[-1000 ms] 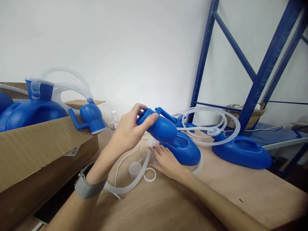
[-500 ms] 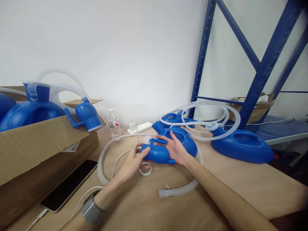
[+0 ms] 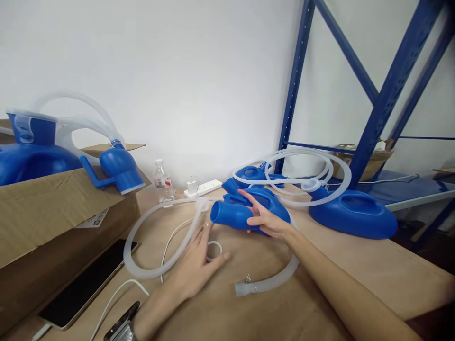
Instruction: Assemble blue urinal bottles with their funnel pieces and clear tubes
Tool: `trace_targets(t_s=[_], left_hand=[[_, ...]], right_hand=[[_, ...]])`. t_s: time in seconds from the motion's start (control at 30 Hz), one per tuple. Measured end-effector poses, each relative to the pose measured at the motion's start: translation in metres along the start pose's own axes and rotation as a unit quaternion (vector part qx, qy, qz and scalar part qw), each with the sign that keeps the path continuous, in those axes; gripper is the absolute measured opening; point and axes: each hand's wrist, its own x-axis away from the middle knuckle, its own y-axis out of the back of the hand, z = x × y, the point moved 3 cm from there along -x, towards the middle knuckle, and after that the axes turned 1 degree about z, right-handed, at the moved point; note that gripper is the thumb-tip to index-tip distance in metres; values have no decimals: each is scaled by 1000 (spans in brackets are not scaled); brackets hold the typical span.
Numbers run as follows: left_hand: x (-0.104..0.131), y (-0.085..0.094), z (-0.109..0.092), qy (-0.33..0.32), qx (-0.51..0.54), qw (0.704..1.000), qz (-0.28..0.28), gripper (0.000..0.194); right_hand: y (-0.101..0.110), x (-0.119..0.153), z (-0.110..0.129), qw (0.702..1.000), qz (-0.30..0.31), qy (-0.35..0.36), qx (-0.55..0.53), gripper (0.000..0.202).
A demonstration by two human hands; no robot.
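Since the earlier frame, the left hand (image 3: 197, 267) has been taken away from the blue cup (image 3: 231, 216) and lowered beside the white ring (image 3: 221, 247); near the middle of the frame, the cup is now held by the right hand (image 3: 266, 219) alone, thumb and fingers closed around its right end; the left hand is spread, thumb apart from fingers, and whether anything is touched by its fingertips cannot be told; on the brown table (image 3: 277, 312), a clear tube (image 3: 142, 273) is curled, and a phone (image 3: 87, 284) is laid at lower left; a cardboard box (image 3: 53, 213) is seen at left; the upper right is crossed by a blue rack (image 3: 369, 128), before a white wall (image 3: 177, 71).
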Motion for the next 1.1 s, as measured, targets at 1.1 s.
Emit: trace_targets(t_s=[1.1], left_hand=[[-6, 17, -11, 66, 305, 946, -91, 58]], right_hand=[[-23, 20, -12, 983, 4, 11, 181, 76]])
